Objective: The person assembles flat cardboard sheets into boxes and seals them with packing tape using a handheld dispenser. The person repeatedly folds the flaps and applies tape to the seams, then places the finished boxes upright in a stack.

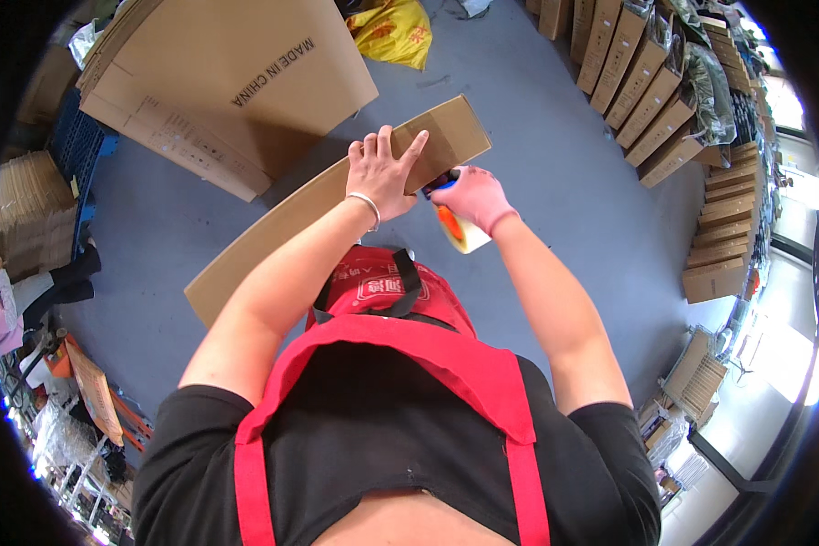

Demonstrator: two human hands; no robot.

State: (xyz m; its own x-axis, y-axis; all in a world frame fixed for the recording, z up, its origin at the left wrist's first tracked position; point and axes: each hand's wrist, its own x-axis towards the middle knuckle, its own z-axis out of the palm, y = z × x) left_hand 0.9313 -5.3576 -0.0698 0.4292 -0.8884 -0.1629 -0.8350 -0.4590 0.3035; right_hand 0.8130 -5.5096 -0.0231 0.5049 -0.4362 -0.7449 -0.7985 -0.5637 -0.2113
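Observation:
A long, narrow brown cardboard box (287, 227) stands in front of me, running from lower left to upper right. My bare left hand (382, 173) lies on its narrow top face with the fingers spread, a bracelet at the wrist. Beside the box's right end, my right hand (478, 196) in a pink glove grips a tape dispenser. The dispenser's tape roll (462, 232) is pale with an orange part and faces toward me. My right fingers partly hide the dispenser's dark and blue head, close against the box's side.
Large flat cartons (218, 82) stand just beyond the box at left. A yellow bag (391, 35) lies on the grey floor behind. Rows of upright cartons (642, 82) line the right. At far left are a blue pallet (75, 136) and part of another person (64, 280).

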